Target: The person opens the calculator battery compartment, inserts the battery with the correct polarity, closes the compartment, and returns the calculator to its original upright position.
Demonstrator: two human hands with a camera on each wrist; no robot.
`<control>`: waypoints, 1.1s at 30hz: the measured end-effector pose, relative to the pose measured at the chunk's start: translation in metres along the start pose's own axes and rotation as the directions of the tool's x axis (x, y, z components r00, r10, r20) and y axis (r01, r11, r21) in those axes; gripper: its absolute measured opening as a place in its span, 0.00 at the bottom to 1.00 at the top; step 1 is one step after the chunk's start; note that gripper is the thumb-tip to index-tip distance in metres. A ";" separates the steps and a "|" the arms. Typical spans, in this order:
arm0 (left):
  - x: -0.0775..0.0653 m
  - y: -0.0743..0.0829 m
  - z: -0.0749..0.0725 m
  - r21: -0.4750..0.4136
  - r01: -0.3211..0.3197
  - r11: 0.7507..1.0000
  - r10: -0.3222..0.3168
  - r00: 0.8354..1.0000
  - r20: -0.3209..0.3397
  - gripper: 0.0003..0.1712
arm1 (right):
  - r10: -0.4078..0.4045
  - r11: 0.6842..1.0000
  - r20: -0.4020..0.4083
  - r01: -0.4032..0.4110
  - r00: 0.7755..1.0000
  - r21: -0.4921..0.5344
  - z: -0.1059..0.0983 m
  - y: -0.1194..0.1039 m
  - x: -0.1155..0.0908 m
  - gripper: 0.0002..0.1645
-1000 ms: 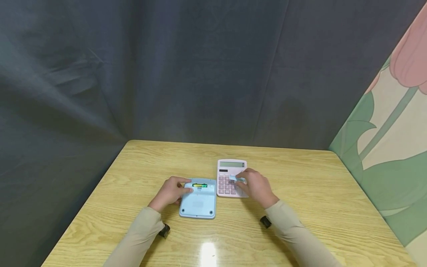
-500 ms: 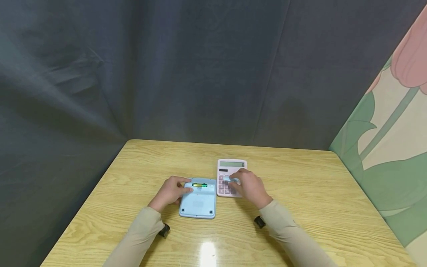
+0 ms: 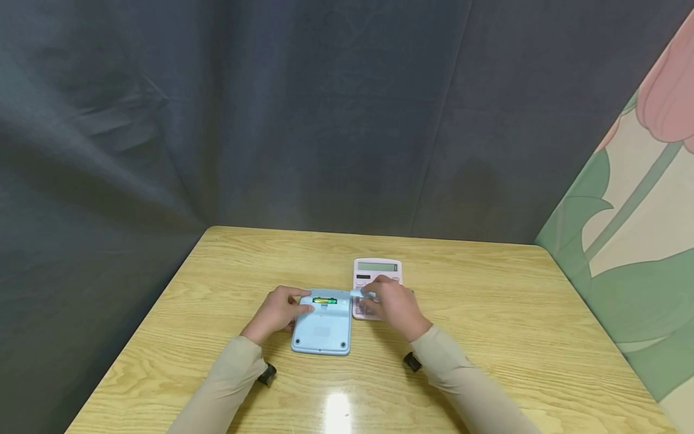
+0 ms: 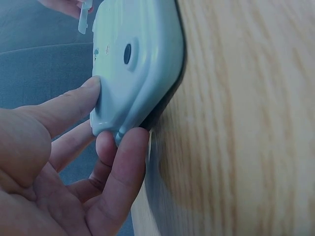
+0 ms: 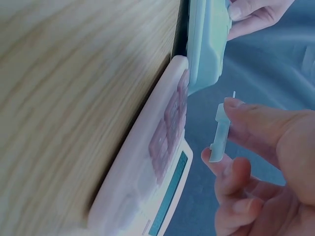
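A light blue calculator (image 3: 321, 333) lies face down on the table, a green and yellow battery (image 3: 325, 301) showing in its uncovered compartment. My left hand (image 3: 275, 312) grips its left edge, thumb on the back and the other fingers at the side in the left wrist view. Between thumb and fingers my right hand (image 3: 397, 306) pinches a small light blue battery cover (image 5: 221, 135), held above the table just right of the blue calculator. Beneath that hand a pink calculator (image 3: 368, 283) lies face up, its keys partly hidden.
The wooden table (image 3: 488, 301) reaches back to a dark curtain (image 3: 336, 120). At the right stands a panel with a painted tulip (image 3: 667, 102). A dark wrist camera (image 3: 267, 374) sits under the left sleeve, and another camera (image 3: 412, 361) under the right.
My right hand has moved left across the pink calculator with the battery cover, up to the blue calculator's right edge. The left hand and both calculators have stayed in place.
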State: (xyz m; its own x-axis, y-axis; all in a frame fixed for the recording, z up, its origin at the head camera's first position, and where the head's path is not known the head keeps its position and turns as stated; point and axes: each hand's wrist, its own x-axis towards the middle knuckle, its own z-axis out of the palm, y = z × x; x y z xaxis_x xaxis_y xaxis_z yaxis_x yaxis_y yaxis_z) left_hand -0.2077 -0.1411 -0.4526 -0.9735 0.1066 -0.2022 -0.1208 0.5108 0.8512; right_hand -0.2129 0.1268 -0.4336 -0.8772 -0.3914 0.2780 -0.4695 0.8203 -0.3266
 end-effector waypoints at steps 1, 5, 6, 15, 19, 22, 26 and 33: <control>0.000 0.000 0.000 -0.002 0.000 1.000 0.000 1.000 0.000 0.24 | -0.009 1.000 -0.001 0.009 1.000 0.003 0.000 -0.001 0.000 0.12; 0.000 0.000 0.001 0.001 -0.002 1.000 0.002 1.000 0.003 0.23 | -0.033 0.999 0.007 0.033 0.999 0.012 0.003 -0.005 0.001 0.11; 0.000 -0.001 0.001 0.004 -0.003 1.000 0.003 1.000 0.003 0.23 | -0.035 0.999 0.011 0.035 0.999 0.014 0.004 -0.006 0.002 0.11; 0.000 0.001 -0.002 0.024 -0.002 1.000 0.002 1.000 0.000 0.23 | -0.072 0.995 0.024 0.070 0.997 0.069 0.011 -0.028 0.009 0.11; 0.000 0.001 -0.002 0.019 -0.004 1.000 0.004 1.000 0.004 0.23 | -0.090 0.995 0.033 0.088 0.995 0.053 0.015 -0.038 0.014 0.11; 0.000 -0.001 -0.002 0.013 -0.006 1.000 0.005 1.000 0.007 0.23 | -0.088 0.995 0.048 0.086 0.995 0.041 0.019 -0.044 0.016 0.12; 0.000 -0.003 -0.001 0.010 -0.016 1.000 0.016 1.000 0.008 0.23 | -0.077 0.996 0.061 0.074 0.995 0.042 0.023 -0.049 0.018 0.12; 0.001 -0.002 -0.001 0.016 -0.023 1.000 0.023 1.000 0.008 0.23 | -0.074 0.997 0.059 0.073 0.996 0.019 0.029 -0.051 0.020 0.14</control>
State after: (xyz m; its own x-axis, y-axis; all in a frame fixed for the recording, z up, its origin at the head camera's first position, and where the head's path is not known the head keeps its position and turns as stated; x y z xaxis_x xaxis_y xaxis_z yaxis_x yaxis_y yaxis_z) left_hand -0.2086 -0.1429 -0.4537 -0.9745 0.1252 -0.1863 -0.0951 0.5214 0.8480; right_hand -0.2095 0.0651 -0.4375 -0.8445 -0.4749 0.2476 -0.5340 0.7815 -0.3225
